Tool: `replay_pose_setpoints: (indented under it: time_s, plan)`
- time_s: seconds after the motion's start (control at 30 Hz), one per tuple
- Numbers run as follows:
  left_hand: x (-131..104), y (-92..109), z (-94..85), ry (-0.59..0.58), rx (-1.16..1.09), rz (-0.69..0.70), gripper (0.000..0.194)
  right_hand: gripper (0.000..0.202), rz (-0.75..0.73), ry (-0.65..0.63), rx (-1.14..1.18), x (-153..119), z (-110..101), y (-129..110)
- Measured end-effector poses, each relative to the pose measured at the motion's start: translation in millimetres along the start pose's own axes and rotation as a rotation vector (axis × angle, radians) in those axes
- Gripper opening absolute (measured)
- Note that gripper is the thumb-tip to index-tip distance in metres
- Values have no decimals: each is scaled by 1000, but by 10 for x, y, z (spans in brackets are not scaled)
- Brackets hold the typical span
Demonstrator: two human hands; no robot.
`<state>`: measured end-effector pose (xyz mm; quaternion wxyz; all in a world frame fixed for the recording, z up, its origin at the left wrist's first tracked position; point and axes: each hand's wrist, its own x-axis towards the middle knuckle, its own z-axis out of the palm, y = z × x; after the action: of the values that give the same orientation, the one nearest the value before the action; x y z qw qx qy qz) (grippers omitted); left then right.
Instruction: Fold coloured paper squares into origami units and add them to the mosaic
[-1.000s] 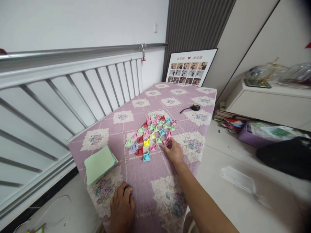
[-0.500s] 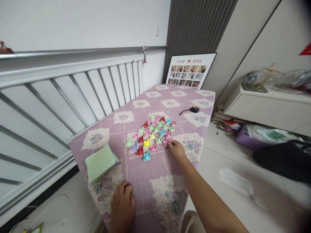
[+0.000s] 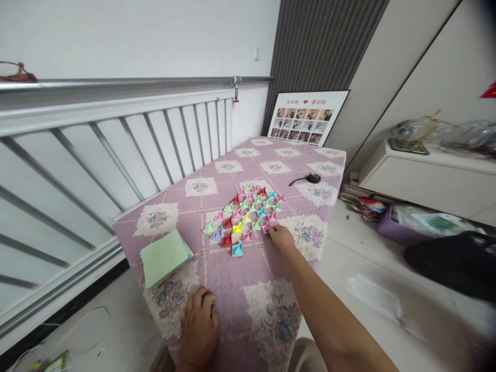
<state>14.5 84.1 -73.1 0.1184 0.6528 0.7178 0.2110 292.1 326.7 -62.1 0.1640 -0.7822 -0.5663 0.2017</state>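
Note:
Several small folded paper pieces [image 3: 247, 217] in pink, red, green, yellow, blue and purple lie in slanting rows at the middle of the table. My right hand [image 3: 281, 237] reaches the near right edge of this group, its fingertips pinched on a pink folded paper piece [image 3: 265, 228] that still rests on the cloth. Nearer to me, my left hand [image 3: 200, 321] lies on the tablecloth, holding nothing, its fingers loosely bent and slightly apart. A stack of coloured paper sheets [image 3: 165, 257], light green on top, lies beyond it to the left.
A purple floral cloth covers the table [image 3: 228, 274]. Farther right on it lies a black tape measure [image 3: 313, 178] with a strap. A white railing [image 3: 155, 139] runs along the left. A framed photo board [image 3: 306, 119] leans behind; a purple bin [image 3: 399, 230] stands on the floor.
The view has shifted slightly, so everything appears a little to the right and most of it lower. My right fingertips stay at the pink piece, and my left hand still rests on the cloth.

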Motion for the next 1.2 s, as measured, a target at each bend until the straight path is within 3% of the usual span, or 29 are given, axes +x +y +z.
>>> replay_pose_setpoints:
  time_s: [0.3, 0.63, 0.8, 1.0, 1.2]
  plan:
    - [-2, 38, -52, 16, 0, 5, 28, 31, -58, 23, -116, -20, -16, -28]
    - [6, 51, -64, 0, -19, -23, 28, 36, -324, 155, -299, -127, -169, -100]
    - [5, 56, -76, -2, -14, -22, 29, 27, -464, 121, -442, -223, -219, -205]
    - [12, 40, -54, 8, 27, -17, 28, 32, -504, 101, -622, -182, -173, -226]
    - [12, 107, -167, -10, 26, -4, 28, 30, -552, 85, -678, -139, -155, -257]
